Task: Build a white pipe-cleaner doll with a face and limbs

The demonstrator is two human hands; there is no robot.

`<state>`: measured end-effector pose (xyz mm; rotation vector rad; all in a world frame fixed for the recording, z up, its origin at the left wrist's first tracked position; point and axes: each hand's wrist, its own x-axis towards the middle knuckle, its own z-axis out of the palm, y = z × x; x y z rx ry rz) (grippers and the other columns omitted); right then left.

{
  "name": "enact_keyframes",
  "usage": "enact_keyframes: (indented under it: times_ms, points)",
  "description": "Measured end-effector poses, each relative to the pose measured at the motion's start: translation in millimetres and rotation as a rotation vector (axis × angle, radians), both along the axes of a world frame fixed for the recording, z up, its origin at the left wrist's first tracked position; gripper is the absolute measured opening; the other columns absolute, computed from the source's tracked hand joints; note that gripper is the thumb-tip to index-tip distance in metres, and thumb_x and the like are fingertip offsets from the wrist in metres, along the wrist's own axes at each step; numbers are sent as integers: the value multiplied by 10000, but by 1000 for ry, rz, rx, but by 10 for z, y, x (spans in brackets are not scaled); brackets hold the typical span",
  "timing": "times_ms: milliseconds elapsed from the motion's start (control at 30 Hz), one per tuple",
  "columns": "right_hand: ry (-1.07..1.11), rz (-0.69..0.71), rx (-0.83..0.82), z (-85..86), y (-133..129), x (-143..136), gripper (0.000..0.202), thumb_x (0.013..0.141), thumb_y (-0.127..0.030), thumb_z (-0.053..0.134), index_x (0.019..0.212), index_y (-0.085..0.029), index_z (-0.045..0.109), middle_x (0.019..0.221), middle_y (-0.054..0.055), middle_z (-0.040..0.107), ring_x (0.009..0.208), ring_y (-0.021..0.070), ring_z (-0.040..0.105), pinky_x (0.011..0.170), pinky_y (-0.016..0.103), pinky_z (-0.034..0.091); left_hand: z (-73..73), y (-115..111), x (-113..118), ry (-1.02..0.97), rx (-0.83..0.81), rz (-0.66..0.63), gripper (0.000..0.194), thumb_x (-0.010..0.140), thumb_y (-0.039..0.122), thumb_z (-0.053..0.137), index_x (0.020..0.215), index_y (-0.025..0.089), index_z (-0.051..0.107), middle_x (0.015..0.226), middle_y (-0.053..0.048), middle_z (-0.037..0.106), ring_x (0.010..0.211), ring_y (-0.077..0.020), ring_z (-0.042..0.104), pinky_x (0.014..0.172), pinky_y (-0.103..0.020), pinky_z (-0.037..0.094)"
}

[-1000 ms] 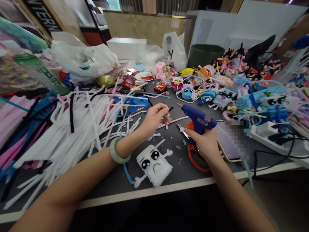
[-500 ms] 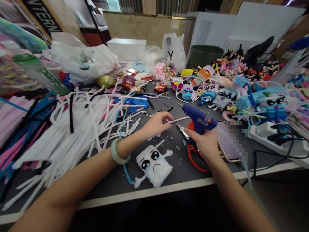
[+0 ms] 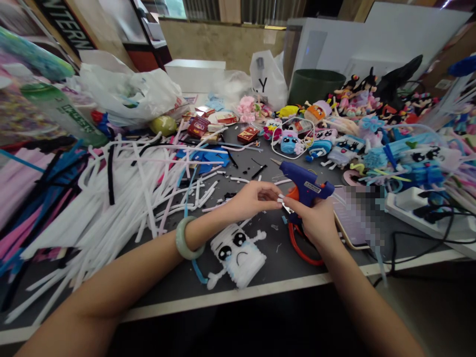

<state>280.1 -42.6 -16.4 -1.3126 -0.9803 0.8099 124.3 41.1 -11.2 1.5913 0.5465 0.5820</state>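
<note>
A blue glue gun [image 3: 305, 183] with an orange trigger is in my right hand [image 3: 319, 220], its nozzle pointing up and left. My left hand [image 3: 256, 199], with a pale green bangle on the wrist, is closed, its fingertips pinching a small white piece [image 3: 280, 198] right beside my right thumb. Red-handled scissors [image 3: 297, 246] lie under my right hand, their blades partly hidden. A white fuzzy figure [image 3: 240, 255] with a sad face and two small arms lies flat near the table's front edge, below my left wrist.
White pipe cleaners [image 3: 100, 213] cover the left side. Several plush figures stand at the back right, by a green pot [image 3: 316, 88]. A phone [image 3: 351, 223] and a power strip [image 3: 431, 218] with black cables lie at right. Plastic bags [image 3: 130, 94] sit behind.
My left hand has moved right, up to my right thumb, and now pinches a small white piece. The thin pale strip it touched before lies on the table. The glue gun has barely shifted.
</note>
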Motion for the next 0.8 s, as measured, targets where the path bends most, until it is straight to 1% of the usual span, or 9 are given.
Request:
enact_keyframes:
  times_ms: [100, 267, 367, 533, 800]
  points:
    - [6, 12, 13, 6, 1, -6, 262, 621, -305, 801, 809, -180, 670, 788, 22, 715, 729, 194, 669, 723, 343, 538, -10, -31, 19, -34, -51, 36, 188, 715, 242, 749, 846, 127, 677, 779, -47, 708, 727, -135, 653, 719, -244, 491]
    - [13, 21, 36, 15, -1, -14, 236, 633, -286, 797, 802, -184, 669, 775, 11, 710, 716, 179, 661, 728, 334, 531, -6, -75, 31, -83, -131, 62, 206, 672, 237, 785, 815, 128, 683, 756, -33, 702, 718, -127, 653, 719, -238, 489]
    - [17, 30, 42, 14, -2, -11, 221, 642, -281, 793, 803, -186, 675, 765, 3, 708, 705, 171, 657, 726, 327, 522, -31, -97, 44, -118, -166, 82, 222, 663, 256, 795, 797, 127, 675, 750, -28, 694, 705, -121, 644, 698, -234, 484]
    - [19, 47, 42, 24, -7, -10, 195, 652, -267, 787, 798, -187, 685, 743, -1, 704, 690, 170, 654, 716, 327, 518, -77, -119, 82, -177, -191, 126, 237, 670, 294, 793, 767, 128, 654, 693, 0, 658, 632, -88, 596, 645, -212, 458]
    - [41, 29, 33, 9, -13, -32, 217, 653, -275, 799, 813, -191, 679, 772, 1, 716, 704, 162, 656, 708, 313, 521, -31, -106, 74, -217, -204, 119, 216, 665, 266, 807, 741, 113, 676, 702, -5, 656, 636, -87, 586, 642, -212, 454]
